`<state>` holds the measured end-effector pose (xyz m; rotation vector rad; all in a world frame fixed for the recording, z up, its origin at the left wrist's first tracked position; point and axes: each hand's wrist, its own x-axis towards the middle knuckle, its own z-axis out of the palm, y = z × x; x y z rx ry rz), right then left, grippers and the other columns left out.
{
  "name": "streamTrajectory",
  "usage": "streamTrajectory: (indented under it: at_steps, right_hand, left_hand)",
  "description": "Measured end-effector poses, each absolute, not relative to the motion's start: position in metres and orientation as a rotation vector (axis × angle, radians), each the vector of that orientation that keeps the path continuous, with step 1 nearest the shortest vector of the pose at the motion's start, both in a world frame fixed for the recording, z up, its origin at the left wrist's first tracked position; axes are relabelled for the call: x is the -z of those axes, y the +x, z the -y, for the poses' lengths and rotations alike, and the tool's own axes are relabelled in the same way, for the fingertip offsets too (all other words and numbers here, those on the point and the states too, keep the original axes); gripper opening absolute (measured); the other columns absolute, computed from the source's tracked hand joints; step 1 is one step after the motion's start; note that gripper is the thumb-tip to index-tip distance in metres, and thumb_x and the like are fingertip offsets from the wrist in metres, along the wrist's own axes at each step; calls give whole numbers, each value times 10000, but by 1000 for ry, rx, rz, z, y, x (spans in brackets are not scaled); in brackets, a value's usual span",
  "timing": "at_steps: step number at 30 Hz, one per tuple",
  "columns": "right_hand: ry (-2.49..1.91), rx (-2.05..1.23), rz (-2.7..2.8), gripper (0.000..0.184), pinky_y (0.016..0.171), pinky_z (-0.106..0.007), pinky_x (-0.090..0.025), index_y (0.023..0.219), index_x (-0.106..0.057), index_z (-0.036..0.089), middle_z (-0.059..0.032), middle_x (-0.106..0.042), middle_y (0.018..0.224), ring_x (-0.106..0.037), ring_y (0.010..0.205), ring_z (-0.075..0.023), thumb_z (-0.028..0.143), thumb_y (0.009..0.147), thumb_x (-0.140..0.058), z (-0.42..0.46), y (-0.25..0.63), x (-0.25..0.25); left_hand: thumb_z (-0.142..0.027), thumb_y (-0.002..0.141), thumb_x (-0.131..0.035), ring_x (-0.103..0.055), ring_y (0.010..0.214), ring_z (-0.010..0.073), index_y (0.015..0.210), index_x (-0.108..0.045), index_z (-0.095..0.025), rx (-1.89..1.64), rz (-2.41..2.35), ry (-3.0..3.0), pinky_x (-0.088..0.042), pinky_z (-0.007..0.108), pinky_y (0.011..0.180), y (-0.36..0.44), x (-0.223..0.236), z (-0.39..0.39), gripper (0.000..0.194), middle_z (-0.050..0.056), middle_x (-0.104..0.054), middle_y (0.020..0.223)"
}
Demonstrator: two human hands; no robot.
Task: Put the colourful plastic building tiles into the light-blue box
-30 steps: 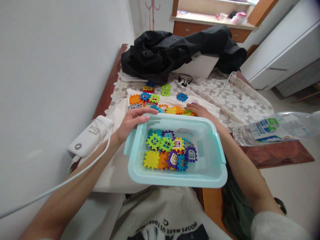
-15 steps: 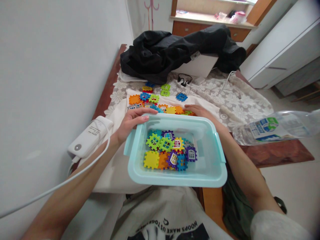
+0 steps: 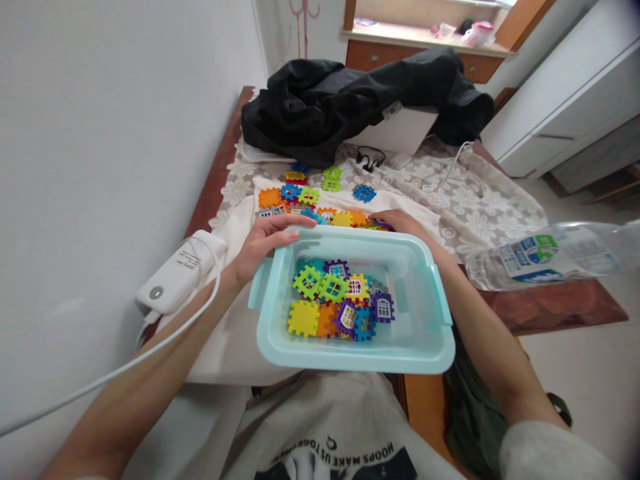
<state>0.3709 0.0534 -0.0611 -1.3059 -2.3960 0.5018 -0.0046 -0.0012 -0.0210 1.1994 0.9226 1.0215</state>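
Observation:
A light teal plastic bin (image 3: 415, 340) is tilted toward me, with several interlocking plastic building tiles (image 3: 333, 289) in green, yellow, orange, purple and blue lying inside. My left hand (image 3: 257, 247) grips the bin's far left corner, its fingers over the rim. Beyond the far rim, my right hand (image 3: 400, 221) reaches among more tiles (image 3: 343, 219) on the white cloth. Its visible fingers are stretched out to the left, while its thumb and palm are hidden behind the bin. A bit of a purple tile shows just under those fingers.
Loose tiles, including a blue one (image 3: 365, 193), lie farther back on the table. A black garment (image 3: 320, 107) covers part of a laptop (image 3: 400, 130), near black earphones (image 3: 371, 160). At left is a white power strip (image 3: 180, 273) with its cable; at right, a plastic bottle (image 3: 545, 257).
My right hand has shifted slightly, and a purple tile now shows beneath its fingers where a green one showed before. The left hand and the bin stay almost in place.

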Motion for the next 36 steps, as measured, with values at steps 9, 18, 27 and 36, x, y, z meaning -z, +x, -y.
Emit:
streamTrajectory:
  at_steps: [9,18,27,36]
  right_hand:
    - [-1228,-695,2041,351,1009,-475,-637,1147,-866,230,-87,-867,1147,-806,1046,-312,418,860,-788,-47,363,59]
    - [-1275,-474,1634,268,895,-431,-641,1007,-819,260,-38,-838,993,-756,903,-256,482,859,-796,-48,358,57]
    - [-1184,-360,1315,324,643,-324,-551,913,-740,265,3,-670,787,-611,686,-178,580,891,-813,-64,371,64]
    - [-837,-227,1208,370,518,-321,-459,926,-657,296,0,-560,791,-519,599,-160,636,960,-797,-61,365,-8]
  left_hand:
    - [-421,814,-929,-792,933,265,1122,-933,-229,-1039,-972,1218,-656,331,761,-3,20,3,363,95,-867,1092]
    - [-438,793,-933,-787,928,276,1124,-932,-217,-1032,-995,1231,-661,342,761,-3,18,3,398,99,-865,1075]
    - [-418,810,-941,-777,887,237,1114,-934,-228,-1045,-949,1212,-634,307,744,-3,21,2,358,85,-863,1040]
    - [-413,826,-939,-732,747,173,1125,-926,-221,-1024,-913,1205,-552,244,621,-4,22,1,355,81,-870,1033]
